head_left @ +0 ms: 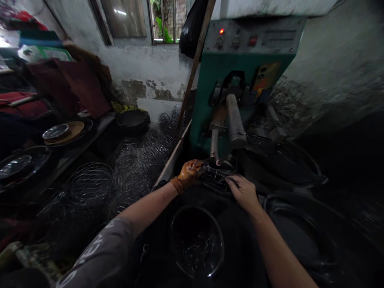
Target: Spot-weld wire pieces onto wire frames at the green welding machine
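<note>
Two hands on one wire grid (218, 179), which sits just under the electrode arms of the green machine (240, 80).

Nearest: dark round bowl (196, 240) between the forearms, small metal bits inside, glossy rim.

Left hand (189, 173), orange glove, closed around the grid's left edge. Right hand (243, 193), bare, fingers laid flat pressing on its near edge.

Step, my read: positioning the grid under the upper arm (235, 120), a dull grey cylinder, for a joint. Next move needs the wire crossing lined up exactly at the tip, fingers kept off it.

Further left: heaps of finished wire baskets (90, 184), thin, springy, tangled. Red lamp (221, 31) lit on the panel.
</note>
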`<action>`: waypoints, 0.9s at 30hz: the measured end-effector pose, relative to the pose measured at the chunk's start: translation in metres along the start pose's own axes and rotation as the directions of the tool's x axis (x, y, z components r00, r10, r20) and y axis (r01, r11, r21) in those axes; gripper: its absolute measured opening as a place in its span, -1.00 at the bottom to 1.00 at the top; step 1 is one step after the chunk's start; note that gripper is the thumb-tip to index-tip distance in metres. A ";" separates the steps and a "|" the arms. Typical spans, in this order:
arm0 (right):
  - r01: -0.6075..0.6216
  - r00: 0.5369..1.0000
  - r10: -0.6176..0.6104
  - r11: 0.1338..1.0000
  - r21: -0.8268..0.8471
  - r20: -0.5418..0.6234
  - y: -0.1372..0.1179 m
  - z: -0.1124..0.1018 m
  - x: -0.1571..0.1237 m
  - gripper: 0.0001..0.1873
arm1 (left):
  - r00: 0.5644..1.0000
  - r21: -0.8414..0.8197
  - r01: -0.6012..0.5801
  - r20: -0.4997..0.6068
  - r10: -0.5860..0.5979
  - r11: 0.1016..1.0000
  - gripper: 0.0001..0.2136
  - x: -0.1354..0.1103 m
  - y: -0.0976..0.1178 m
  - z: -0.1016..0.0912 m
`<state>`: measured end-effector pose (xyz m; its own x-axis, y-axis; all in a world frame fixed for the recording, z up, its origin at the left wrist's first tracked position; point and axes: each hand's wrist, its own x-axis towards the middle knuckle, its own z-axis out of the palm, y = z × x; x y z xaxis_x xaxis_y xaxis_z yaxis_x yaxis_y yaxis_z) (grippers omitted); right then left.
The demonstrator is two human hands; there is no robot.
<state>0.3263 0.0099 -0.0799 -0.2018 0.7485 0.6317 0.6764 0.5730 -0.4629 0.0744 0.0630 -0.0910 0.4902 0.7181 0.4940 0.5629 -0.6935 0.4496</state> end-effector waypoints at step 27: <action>0.100 0.994 -0.104 0.990 -0.099 -0.033 0.036 0.010 0.015 -0.69 | 0.974 0.167 -0.221 -0.010 0.226 0.961 -0.75 0.033 -0.031 0.028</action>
<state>0.3405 0.0452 -0.0939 -0.2476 0.6736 0.6964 0.7194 0.6093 -0.3336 0.0920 0.1099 -0.1090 0.5980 0.5426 0.5899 0.5439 -0.8153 0.1986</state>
